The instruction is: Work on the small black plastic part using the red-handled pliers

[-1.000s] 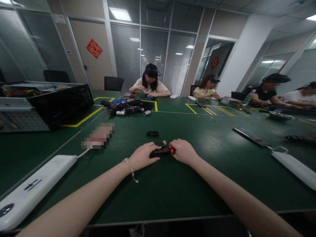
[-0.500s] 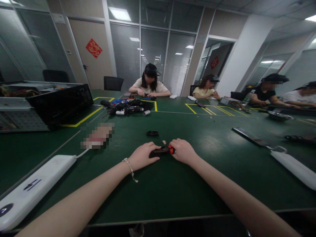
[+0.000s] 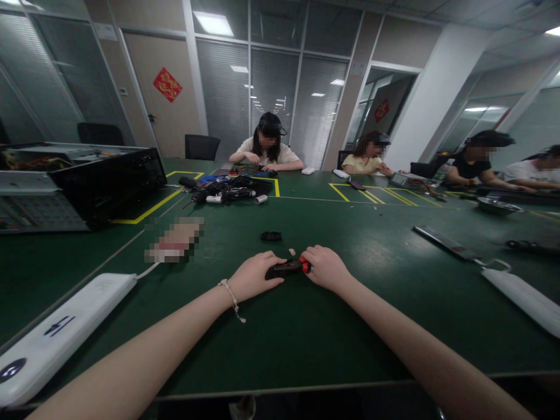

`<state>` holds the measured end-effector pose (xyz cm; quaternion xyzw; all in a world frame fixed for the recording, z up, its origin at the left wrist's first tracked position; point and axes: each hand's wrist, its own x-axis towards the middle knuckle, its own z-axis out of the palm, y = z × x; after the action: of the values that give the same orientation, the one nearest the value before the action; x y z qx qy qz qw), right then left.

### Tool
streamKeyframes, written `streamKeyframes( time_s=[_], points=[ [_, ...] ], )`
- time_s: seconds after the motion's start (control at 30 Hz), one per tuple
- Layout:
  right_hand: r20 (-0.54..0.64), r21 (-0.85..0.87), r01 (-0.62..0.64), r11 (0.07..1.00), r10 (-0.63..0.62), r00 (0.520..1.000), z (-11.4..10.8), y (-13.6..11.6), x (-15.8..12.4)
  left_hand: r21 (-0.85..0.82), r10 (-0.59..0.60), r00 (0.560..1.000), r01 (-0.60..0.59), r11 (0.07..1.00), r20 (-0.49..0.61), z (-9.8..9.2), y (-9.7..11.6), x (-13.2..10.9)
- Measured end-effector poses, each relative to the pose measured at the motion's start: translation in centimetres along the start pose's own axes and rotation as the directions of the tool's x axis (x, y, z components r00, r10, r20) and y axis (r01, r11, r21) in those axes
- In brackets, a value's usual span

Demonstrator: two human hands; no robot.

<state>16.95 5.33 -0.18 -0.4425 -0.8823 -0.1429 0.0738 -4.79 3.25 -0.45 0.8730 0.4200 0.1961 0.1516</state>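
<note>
Between my hands, low over the green table [image 3: 315,338], is a dark, rounded black plastic part [image 3: 286,268]. My left hand [image 3: 251,274] grips its left end, thumb above and fingers below. My right hand [image 3: 326,267] is closed around a tool with a red handle [image 3: 305,265]. The tool meets the right end of the black part; its tip and exact kind are hidden by my fingers. Just beyond them lies a small pale piece [image 3: 291,251]. Farther off sits a small black component [image 3: 270,235].
A white power bank [image 3: 70,332] is cabled to a blurred phone at left; another white power bank [image 3: 522,294] and phone [image 3: 444,242] lie right. An open computer case [image 3: 109,186] stands back left. A dark pile of tools and cables [image 3: 230,189] lies ahead. Several people sit opposite.
Both hands keep the same grip and the black part stays nearly in place. The view has shifted very slightly. The person opposite has moved their hands a little.
</note>
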Motion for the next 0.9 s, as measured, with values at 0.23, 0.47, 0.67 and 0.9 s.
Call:
streamKeyframes(
  time_s=[0.23,0.47,0.67,0.9],
  points=[
    [-0.005,0.008,-0.008,1.0,0.008,1.0,0.19,0.14,-0.04,-0.005,-0.002,1.0,0.002,1.0,0.009,-0.09,-0.05,-0.02],
    [0.003,0.009,-0.006,1.0,0.005,1.0,0.16,0.11,0.02,0.01,0.011,1.0,-0.011,1.0,-0.013,0.22,-0.25,-0.03],
    [0.003,-0.001,-0.005,1.0,0.005,1.0,0.16,0.03,0.05,-0.01,0.013,1.0,-0.013,1.0,-0.002,0.06,-0.16,0.01],
    [-0.011,0.005,-0.005,1.0,0.005,1.0,0.17,0.07,0.01,-0.022,0.005,1.0,-0.005,1.0,-0.01,0.0,-0.16,0.0]
  ],
)
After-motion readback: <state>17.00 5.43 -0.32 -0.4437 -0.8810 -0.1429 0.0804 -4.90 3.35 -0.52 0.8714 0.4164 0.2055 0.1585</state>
